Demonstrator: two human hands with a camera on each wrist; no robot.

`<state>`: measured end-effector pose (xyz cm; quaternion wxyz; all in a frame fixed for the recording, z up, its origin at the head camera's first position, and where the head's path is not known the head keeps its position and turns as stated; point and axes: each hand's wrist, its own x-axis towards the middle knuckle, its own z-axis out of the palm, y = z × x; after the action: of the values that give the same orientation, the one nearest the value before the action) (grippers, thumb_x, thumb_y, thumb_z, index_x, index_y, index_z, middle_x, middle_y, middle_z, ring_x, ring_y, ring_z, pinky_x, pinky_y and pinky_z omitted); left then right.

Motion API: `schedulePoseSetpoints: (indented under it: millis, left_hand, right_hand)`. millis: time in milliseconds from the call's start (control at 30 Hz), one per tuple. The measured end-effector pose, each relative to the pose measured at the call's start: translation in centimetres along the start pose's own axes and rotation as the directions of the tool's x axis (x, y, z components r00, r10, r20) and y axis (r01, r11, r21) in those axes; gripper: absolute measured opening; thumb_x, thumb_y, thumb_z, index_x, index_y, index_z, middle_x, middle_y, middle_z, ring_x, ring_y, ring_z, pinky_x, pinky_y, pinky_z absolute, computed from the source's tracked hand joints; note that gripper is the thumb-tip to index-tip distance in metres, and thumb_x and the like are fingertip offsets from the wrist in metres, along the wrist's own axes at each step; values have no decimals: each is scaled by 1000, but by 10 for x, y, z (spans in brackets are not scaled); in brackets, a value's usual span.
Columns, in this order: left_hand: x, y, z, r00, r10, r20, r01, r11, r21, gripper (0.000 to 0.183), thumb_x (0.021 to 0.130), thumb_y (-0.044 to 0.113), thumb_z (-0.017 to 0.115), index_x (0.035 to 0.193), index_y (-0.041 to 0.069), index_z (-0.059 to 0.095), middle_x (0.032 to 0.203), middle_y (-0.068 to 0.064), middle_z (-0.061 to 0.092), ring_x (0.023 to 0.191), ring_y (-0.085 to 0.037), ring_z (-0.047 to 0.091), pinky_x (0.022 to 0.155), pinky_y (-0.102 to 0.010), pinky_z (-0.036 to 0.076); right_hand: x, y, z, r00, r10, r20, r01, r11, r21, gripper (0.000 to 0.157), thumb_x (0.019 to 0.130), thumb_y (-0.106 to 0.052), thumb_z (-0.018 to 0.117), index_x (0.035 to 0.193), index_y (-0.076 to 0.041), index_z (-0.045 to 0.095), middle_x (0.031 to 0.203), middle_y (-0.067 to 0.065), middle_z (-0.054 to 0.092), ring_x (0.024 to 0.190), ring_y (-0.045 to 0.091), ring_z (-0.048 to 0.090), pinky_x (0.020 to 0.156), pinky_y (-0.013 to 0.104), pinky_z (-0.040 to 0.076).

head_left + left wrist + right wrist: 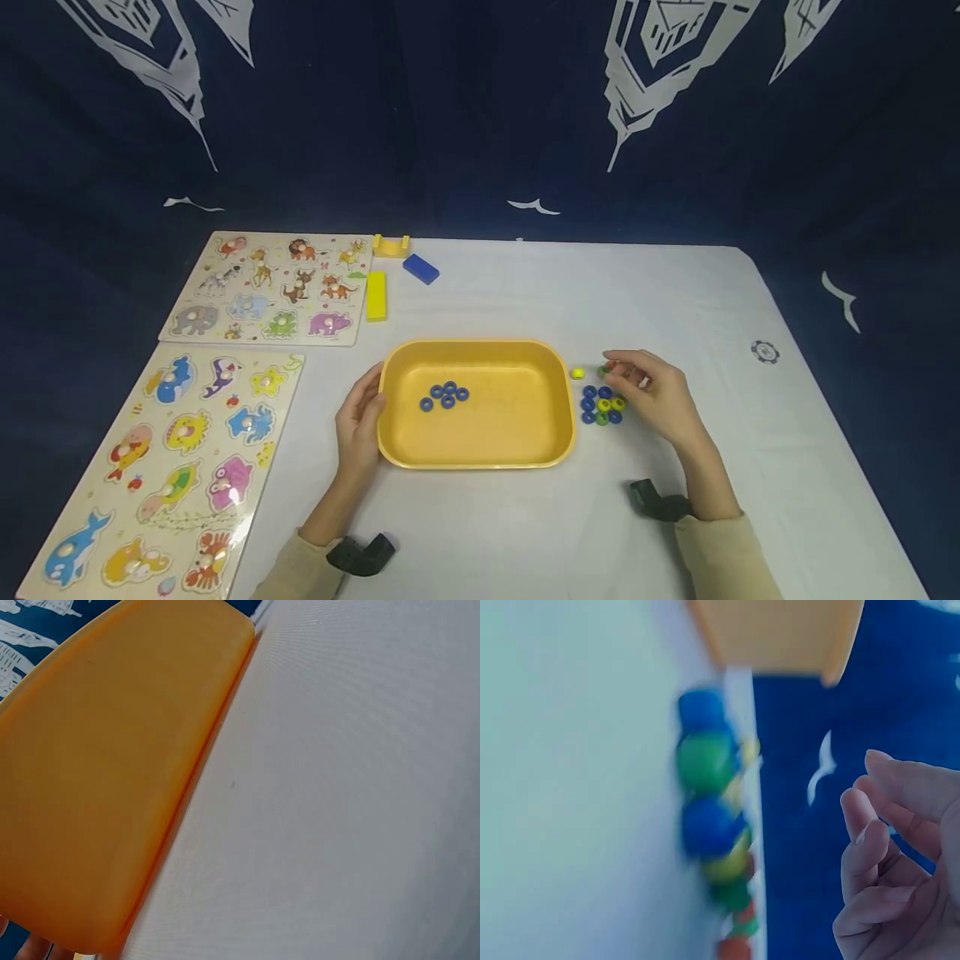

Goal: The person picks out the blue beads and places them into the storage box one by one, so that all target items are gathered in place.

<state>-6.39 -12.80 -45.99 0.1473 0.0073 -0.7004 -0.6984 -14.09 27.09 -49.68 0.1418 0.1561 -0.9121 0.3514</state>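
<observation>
A yellow tray [480, 457] lies on the table with several blue ring-shaped beads [447, 402] in its left half. My left hand [360, 425] grips the tray's left end, thumb at the rim; in the left wrist view the tray's side wall [112, 772] hides most of that hand. Right of the tray sits a cluster of blue, yellow and green beads [602, 405], with a lone yellow bead [577, 373] just behind. My right hand [654, 396] hovers at the cluster's right, fingers loosely bent. No bead shows between the fingertips in the right wrist view, where the beads [709, 761] are blurred.
Two picture puzzle boards, one with land animals [255, 287] and one with sea animals [161, 467], lie at the left. Near them are a yellow block [377, 297], a blue block [421, 269] and a yellow notched piece [392, 247]. A round patterned disc [765, 352] lies far right.
</observation>
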Motion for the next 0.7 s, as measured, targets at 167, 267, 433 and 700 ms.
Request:
schedulePoseSetpoints:
  millis: [167,267,433,700]
  left_hand:
    - [0,-1,1,1000,-11,-4,11,1000,4,37,89,-5,40,126,-3,44,122,-22,49,106,-36,48,88,-28,48]
    - [-1,-1,1,1000,-19,-4,19,1000,4,38,89,-5,40,126,-3,44,122,-22,49,106,-36,48,88,-28,48]
    - [-1,0,1,1000,-18,-6,18,1000,10,38,89,-4,40,126,-3,44,122,-22,49,106,-36,48,88,-27,48]
    - [1,-11,-2,999,-33,-1,33,999,-17,38,89,-3,40,127,3,46,121,-19,50,107,-33,49,88,-27,48]
  right_hand:
    - [-11,14,-2,991,129,33,-128,991,-25,28,79,-31,64,106,-36,61,83,-16,56,65,2,45,49,16,40]
    - [-10,-7,-10,984,155,89,-157,987,17,26,81,-27,64,107,-24,64,85,-6,59,66,6,47,50,16,41]
    - [-6,-30,-20,973,170,154,-175,985,14,24,79,-19,67,102,-13,66,89,-1,63,64,11,47,50,17,41]
    - [-4,-33,-19,965,160,208,-143,985,-96,22,76,-16,69,97,-18,68,69,-6,51,55,10,38,44,20,31]
